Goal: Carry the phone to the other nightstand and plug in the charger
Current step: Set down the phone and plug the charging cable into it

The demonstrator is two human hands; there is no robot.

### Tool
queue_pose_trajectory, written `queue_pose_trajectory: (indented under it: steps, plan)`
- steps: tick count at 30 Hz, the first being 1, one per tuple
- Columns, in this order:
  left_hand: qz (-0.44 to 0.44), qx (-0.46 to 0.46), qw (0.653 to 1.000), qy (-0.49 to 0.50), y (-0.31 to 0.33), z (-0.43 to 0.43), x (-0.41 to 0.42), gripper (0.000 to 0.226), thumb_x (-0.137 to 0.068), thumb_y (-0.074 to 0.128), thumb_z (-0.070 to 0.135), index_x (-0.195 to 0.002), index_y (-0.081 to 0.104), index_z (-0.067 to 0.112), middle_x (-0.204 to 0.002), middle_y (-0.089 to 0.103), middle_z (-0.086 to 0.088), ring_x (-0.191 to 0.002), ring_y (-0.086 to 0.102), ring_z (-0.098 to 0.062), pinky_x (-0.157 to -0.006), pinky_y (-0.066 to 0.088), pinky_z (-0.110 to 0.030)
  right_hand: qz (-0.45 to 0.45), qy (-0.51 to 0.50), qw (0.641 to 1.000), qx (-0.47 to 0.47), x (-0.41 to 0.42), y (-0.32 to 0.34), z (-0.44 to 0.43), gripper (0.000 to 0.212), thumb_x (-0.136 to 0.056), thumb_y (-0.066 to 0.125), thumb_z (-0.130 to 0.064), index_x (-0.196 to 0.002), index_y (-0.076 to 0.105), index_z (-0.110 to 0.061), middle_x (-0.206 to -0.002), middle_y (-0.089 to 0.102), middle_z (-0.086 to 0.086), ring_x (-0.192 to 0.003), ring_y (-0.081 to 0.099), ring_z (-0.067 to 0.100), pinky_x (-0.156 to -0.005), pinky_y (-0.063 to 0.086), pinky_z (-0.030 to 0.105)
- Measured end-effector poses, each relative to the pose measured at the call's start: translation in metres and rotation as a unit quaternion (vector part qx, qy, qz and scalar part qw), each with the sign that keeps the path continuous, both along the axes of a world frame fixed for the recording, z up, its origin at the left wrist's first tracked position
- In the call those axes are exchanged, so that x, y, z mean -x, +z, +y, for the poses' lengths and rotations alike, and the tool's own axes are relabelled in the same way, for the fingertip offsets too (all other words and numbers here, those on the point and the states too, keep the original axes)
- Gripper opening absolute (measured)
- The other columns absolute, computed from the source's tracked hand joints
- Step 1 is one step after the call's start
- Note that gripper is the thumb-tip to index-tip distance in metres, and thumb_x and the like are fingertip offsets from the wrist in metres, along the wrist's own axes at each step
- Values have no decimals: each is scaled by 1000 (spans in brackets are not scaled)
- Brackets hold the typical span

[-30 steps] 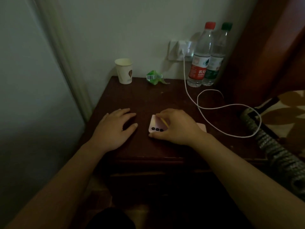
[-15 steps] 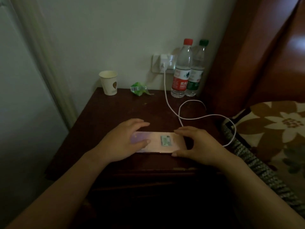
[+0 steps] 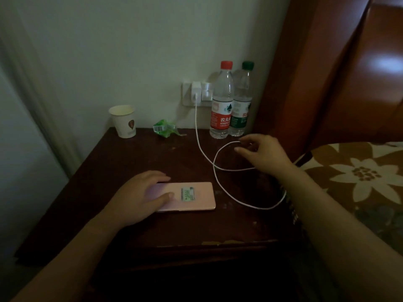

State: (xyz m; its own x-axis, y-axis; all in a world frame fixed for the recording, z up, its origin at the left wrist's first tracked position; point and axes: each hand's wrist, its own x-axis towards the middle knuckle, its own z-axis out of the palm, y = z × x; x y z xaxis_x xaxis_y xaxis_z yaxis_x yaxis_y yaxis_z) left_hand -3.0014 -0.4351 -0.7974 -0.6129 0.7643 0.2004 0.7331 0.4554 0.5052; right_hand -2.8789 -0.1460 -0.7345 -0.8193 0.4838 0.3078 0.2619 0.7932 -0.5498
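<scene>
A pink phone [image 3: 196,196] lies flat, back side up, on the dark wooden nightstand [image 3: 122,162]. My left hand [image 3: 139,197] rests on the phone's left end, thumb and fingers spread over it. A white charger cable [image 3: 220,184] runs down from a white plug [image 3: 195,90] in the wall socket and loops across the nightstand top. My right hand [image 3: 265,151] hovers over the far loop of the cable, fingers curled apart right at the cord; whether they pinch it is unclear.
Two water bottles, one with a red cap [image 3: 222,101] and one with a green cap [image 3: 241,101], stand at the back by the wall. A paper cup [image 3: 123,121] and a green wrapper [image 3: 165,128] sit at the back left. A flowered bed cover [image 3: 362,175] and wooden headboard [image 3: 327,79] lie right.
My right hand left the phone's right end and moved back and right to the cable loop. The left hand stays on the phone, which now lies flat lengthwise.
</scene>
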Motion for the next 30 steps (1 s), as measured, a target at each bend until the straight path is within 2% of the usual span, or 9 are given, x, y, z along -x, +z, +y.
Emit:
queue_pose_trajectory:
  steps: [3,8,10,14,18,21,25,27,30]
  plan:
    - [5,15,1000,12,-1,4,2,44,-78,58,53,-120,54,39,-131,47,16,-111,36,5,-89,28,-22,-44,10,998,-43,21,3,23,39,-82,68,-30,-117,62,-16,-119,65,6,-102,59,18,-82,40,25]
    - [0,35,999,31,-1,6,3,44,-77,58,54,-119,53,42,-132,45,18,-113,34,4,-93,28,-27,-125,76,986,-79,51,-18,29,37,-82,68,-27,-117,60,-19,-124,60,6,-111,55,20,-87,40,27]
    - [5,36,999,33,0,6,2,43,-77,58,53,-118,53,42,-132,45,19,-113,34,4,-93,28,-27,-138,105,979,-103,60,-24,31,38,-84,65,-28,-120,58,-18,-129,56,7,-115,51,22,-95,41,32]
    - [13,21,999,30,1,6,1,42,-77,59,53,-117,55,42,-130,46,18,-113,36,4,-93,29,-26,-186,137,964,-131,69,-29,35,39,-91,56,-31,-128,53,-19,-144,43,6,-131,38,24,-109,30,39]
    - [5,24,999,27,1,5,1,43,-76,58,54,-117,55,41,-129,46,18,-114,37,3,-94,31,-28,-163,154,966,-131,65,-31,37,24,-85,64,-27,-107,64,-19,-119,59,4,-109,54,21,-94,43,35]
    - [6,33,999,32,0,5,1,43,-75,58,55,-116,55,42,-127,44,21,-112,36,5,-91,29,-26,-163,163,964,-134,62,-27,36,10,-80,70,-27,-88,64,-23,-100,57,0,-94,54,15,-80,43,27]
    - [1,28,999,21,1,4,1,44,-76,57,55,-117,55,41,-124,45,22,-112,37,5,-90,29,-24,-160,195,960,-118,54,-22,26,10,-80,70,-26,-82,62,-20,-92,58,-1,-87,54,16,-77,43,28]
    - [-14,9,1000,14,5,2,0,42,-78,58,51,-118,55,40,-124,48,19,-114,41,3,-92,31,-24,-121,184,971,-90,46,-16,19,9,-80,69,-25,-82,62,-20,-91,63,-1,-86,57,16,-76,45,29]
    - [-28,-59,998,20,20,5,-4,39,-79,58,48,-116,56,39,-124,51,16,-113,44,3,-93,34,-23,-48,169,979,-105,32,0,13,7,-81,69,-25,-84,64,-22,-89,65,-3,-82,58,12,-75,46,28]
